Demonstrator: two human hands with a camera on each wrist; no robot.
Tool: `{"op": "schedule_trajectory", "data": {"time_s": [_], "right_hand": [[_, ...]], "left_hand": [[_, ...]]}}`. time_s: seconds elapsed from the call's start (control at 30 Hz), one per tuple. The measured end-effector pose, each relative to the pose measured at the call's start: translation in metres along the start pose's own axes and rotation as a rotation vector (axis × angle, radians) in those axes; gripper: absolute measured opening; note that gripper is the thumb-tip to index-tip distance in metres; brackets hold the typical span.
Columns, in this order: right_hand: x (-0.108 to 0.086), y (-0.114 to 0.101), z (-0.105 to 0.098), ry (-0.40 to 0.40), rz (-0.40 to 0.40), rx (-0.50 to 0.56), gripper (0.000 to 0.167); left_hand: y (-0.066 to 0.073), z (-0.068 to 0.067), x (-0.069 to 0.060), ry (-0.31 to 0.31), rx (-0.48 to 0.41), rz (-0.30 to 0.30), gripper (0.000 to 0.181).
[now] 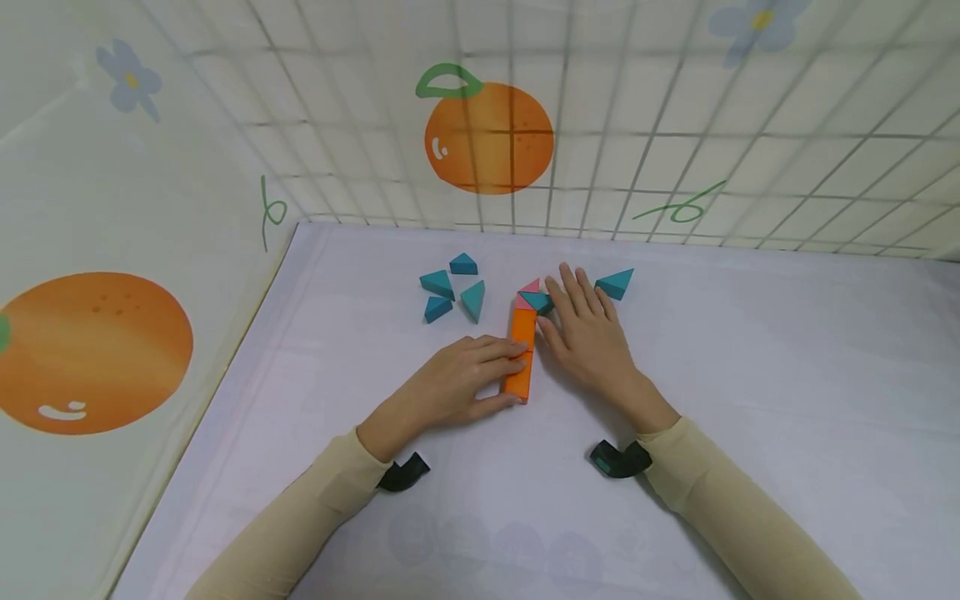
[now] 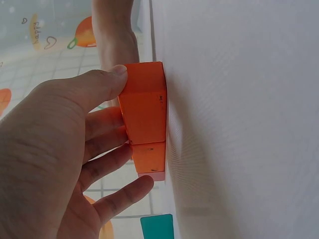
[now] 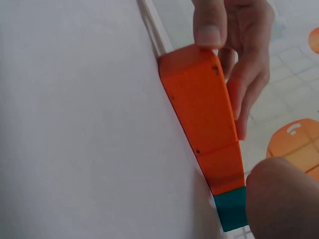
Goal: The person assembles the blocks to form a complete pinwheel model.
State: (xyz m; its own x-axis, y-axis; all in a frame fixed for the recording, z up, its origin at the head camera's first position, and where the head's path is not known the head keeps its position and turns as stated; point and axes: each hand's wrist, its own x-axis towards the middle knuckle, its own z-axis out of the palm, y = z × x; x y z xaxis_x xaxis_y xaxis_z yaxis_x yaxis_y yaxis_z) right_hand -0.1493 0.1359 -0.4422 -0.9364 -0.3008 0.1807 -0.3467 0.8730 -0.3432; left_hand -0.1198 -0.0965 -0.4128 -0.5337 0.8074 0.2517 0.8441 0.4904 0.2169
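Observation:
Two orange blocks lie end to end as a strip, the far one (image 1: 524, 327) and the near one (image 1: 517, 385). My left hand (image 1: 461, 375) rests on them with loosely extended fingers. Its thumb (image 2: 107, 82) touches the near block's end. Beyond the strip lies a pink block (image 1: 531, 285), partly covered by a teal triangular block (image 1: 537, 300). My right hand (image 1: 588, 337) lies flat to the right, fingers straight, at the teal block's side; whether it touches cannot be told. In the right wrist view, part of that hand hides one side of the teal block (image 3: 232, 209).
Several loose teal and blue triangular blocks (image 1: 473, 300) lie left of the strip. Another teal triangular block (image 1: 617, 284) stands just beyond the right fingertips. A wire grid wall (image 1: 637, 133) behind a printed sheet borders the table's (image 1: 750, 350) far edge.

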Motion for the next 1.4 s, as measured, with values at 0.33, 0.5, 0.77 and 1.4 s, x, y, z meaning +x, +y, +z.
{"op": "schedule_trajectory", "data": {"time_s": [0.33, 0.5, 0.77, 1.4], "right_hand": [[-0.006, 0.005, 0.0, 0.014, 0.125, -0.05, 0.063], [-0.006, 0.01, -0.001, 0.103, 0.171, -0.096, 0.065], [-0.007, 0.013, -0.003, 0.094, 0.267, -0.102, 0.068], [-0.005, 0.015, 0.002, 0.084, 0.201, -0.087, 0.063]], "left_hand": [[-0.001, 0.002, 0.001, -0.016, 0.006, 0.011, 0.046], [-0.001, 0.002, 0.002, -0.015, 0.003, 0.013, 0.046], [-0.002, 0.002, 0.001, -0.011, 0.009, 0.014, 0.047], [-0.001, 0.004, -0.001, 0.008, 0.005, 0.007, 0.047]]}}
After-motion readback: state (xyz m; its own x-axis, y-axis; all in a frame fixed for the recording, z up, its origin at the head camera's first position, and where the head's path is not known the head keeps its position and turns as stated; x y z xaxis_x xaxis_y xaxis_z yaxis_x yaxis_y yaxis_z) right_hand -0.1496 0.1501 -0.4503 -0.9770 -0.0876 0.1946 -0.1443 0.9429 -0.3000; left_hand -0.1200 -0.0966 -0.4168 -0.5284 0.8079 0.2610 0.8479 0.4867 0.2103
